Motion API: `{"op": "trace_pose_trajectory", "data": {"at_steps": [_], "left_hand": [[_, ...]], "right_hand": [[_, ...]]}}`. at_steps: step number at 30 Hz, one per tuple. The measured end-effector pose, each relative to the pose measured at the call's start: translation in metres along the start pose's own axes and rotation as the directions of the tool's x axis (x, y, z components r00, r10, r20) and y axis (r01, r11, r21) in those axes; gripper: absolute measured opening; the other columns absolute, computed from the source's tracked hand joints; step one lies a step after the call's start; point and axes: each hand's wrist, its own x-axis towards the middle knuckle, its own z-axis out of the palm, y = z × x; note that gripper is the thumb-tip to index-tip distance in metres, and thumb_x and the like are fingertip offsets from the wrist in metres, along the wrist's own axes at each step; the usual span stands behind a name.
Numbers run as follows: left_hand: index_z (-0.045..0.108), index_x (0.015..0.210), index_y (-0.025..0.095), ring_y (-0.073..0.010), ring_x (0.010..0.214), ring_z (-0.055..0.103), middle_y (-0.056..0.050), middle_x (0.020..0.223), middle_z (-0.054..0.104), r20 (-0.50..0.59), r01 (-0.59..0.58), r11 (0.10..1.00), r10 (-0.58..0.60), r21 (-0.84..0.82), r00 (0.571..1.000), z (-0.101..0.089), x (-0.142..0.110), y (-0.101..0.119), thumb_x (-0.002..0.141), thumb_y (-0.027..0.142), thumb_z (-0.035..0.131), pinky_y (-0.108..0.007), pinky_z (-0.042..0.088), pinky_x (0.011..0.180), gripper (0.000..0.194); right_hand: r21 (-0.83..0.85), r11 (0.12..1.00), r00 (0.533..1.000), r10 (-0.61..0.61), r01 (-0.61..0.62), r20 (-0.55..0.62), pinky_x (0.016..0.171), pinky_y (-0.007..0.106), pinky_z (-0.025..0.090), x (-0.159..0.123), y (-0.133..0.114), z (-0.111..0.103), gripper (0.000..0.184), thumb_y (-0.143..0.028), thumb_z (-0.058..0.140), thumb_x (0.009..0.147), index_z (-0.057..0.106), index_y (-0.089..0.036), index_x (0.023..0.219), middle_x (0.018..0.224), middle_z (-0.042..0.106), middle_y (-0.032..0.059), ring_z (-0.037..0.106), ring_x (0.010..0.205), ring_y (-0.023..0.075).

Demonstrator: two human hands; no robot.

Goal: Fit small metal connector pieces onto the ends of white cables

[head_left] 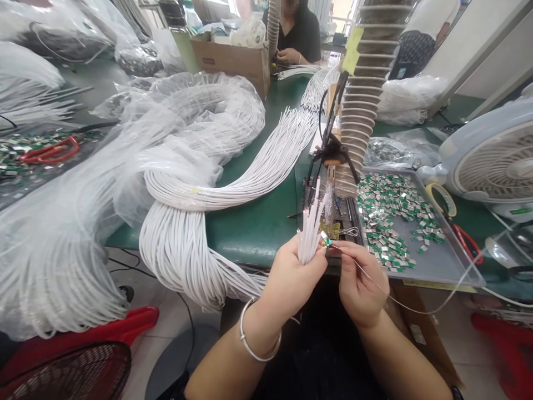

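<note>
My left hand point(296, 278) is closed around a bunch of white cables point(308, 230) whose cut ends point up, some showing reddish tips. At its thumb and fingertip sits a small green circuit board with a metal connector point(326, 239). My right hand point(364, 283) pinches a thin silvery wire, which looks like solder wire point(410, 309), close beside that board; the wire curves away to the right. Just beyond both hands, an upright clamped tool that looks like a soldering iron point(330, 180) stands above a work spot with a yellowish pad point(333, 229).
A ribbed hose point(366, 83) hangs over the work spot. To the right are a grey tray point(433, 258) of small connector boards and a fan point(495, 155). Bundled white cables point(233, 194) cover the left of the green table point(245, 236). Another person point(297, 36) sits across, beyond a cardboard box point(233, 58).
</note>
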Motion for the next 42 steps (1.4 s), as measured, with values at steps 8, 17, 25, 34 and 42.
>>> {"op": "trace_pose_trajectory", "data": {"at_steps": [8, 17, 25, 34, 42], "left_hand": [[0.053, 0.074, 0.018, -0.0116, 0.072, 0.048, 0.002, 0.076, 0.054, -0.028, -0.003, 1.0, 0.003, 0.005, 1.0, 0.001, 0.004, 0.004, 0.078, 0.021, 0.056, -0.022, 0.04, 0.066, 0.005], [0.052, 0.073, 0.018, -0.0119, 0.072, 0.048, 0.002, 0.075, 0.054, -0.028, -0.011, 1.0, 0.011, -0.005, 1.0, 0.001, 0.003, 0.009, 0.078, 0.02, 0.056, -0.023, 0.04, 0.066, 0.007], [0.054, 0.071, 0.018, -0.0128, 0.072, 0.05, 0.001, 0.075, 0.056, -0.045, -0.032, 0.999, 0.031, -0.015, 0.998, 0.0, 0.001, 0.01, 0.077, 0.02, 0.057, -0.023, 0.041, 0.066, 0.007], [0.055, 0.074, 0.018, -0.0117, 0.069, 0.049, 0.002, 0.074, 0.054, -0.056, -0.027, 0.999, 0.026, -0.021, 0.998, 0.001, -0.002, 0.01, 0.077, 0.02, 0.056, -0.022, 0.041, 0.065, 0.004], [0.057, 0.077, 0.017, -0.0125, 0.07, 0.051, 0.001, 0.076, 0.057, -0.065, -0.028, 1.0, 0.027, -0.011, 0.998, 0.001, -0.001, 0.009, 0.077, 0.021, 0.058, -0.023, 0.042, 0.067, 0.004]], "right_hand": [[-0.003, 0.998, 0.998, -0.061, 0.061, -0.023, 0.076, 0.033, 0.056, 0.007, 0.003, 0.007, 0.022, -0.005, 0.053, 0.084, 0.061, -0.02, 0.097, 0.091, 0.069, 0.0052, 0.066, 0.088, 0.017], [-0.047, 0.996, 0.996, -0.083, 0.082, -0.023, 0.078, 0.032, 0.055, 0.009, 0.0, 0.007, 0.021, -0.005, 0.053, 0.084, 0.061, -0.019, 0.096, 0.091, 0.069, 0.0057, 0.066, 0.089, 0.017], [-0.072, 0.994, 0.997, -0.08, 0.078, -0.017, 0.074, 0.036, 0.057, 0.012, -0.005, 0.006, 0.02, -0.008, 0.052, 0.085, 0.06, -0.022, 0.097, 0.09, 0.069, 0.0054, 0.068, 0.086, 0.0194], [-0.095, 0.991, 0.995, -0.099, 0.098, -0.011, 0.072, 0.035, 0.057, 0.015, -0.006, 0.006, 0.018, -0.008, 0.052, 0.085, 0.061, -0.021, 0.094, 0.089, 0.069, 0.0064, 0.067, 0.085, 0.0187], [-0.089, 0.992, 0.996, -0.09, 0.089, -0.002, 0.072, 0.037, 0.057, 0.012, -0.006, 0.004, 0.018, -0.01, 0.051, 0.086, 0.06, -0.021, 0.096, 0.09, 0.069, 0.0063, 0.067, 0.086, 0.0195]]}}
